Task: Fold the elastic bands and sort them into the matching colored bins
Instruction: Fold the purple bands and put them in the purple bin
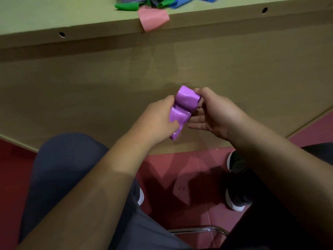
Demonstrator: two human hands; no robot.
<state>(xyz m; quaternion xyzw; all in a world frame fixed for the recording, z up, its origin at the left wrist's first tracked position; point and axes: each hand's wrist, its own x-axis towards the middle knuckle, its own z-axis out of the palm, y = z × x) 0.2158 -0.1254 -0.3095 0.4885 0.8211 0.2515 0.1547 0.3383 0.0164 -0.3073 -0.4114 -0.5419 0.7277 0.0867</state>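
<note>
Band (183, 103), one, gripped by left hand (156, 121), right hand (216, 114).

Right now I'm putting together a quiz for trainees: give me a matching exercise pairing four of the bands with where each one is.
Things: 1 purple band; 2 pink band; 3 green band; 4 blue band.
Places: a droops over the table edge; b held by the left hand and right hand; c on the table, right of pink; d on the table, left of pink.
Pairs: 1-b, 2-a, 3-d, 4-c.
</note>
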